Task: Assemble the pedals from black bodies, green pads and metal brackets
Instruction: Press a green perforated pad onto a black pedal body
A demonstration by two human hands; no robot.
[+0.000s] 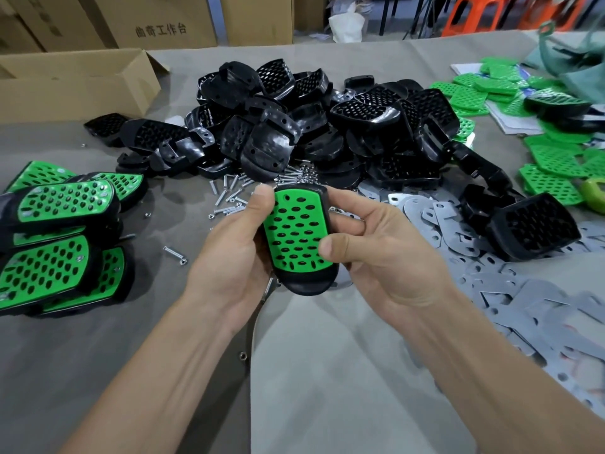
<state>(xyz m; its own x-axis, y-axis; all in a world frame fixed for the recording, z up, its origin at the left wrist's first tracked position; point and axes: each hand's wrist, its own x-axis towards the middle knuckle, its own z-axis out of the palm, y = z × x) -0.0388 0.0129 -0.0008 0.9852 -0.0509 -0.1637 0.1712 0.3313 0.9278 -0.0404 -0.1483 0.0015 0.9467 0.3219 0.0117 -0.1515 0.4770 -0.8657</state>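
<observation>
Both hands, left hand (pixel 234 253) and right hand (pixel 376 253), grip one pedal (pixel 296 239) (green pad up).

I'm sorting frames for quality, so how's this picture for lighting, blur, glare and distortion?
Head view: soft, even light with faint shadows; the pedal, left hand and right hand are sharp; the piled black bodies show glossy glare; the orange stools at top right are smeared; wide-angle bending stretches the frame edges.
</observation>
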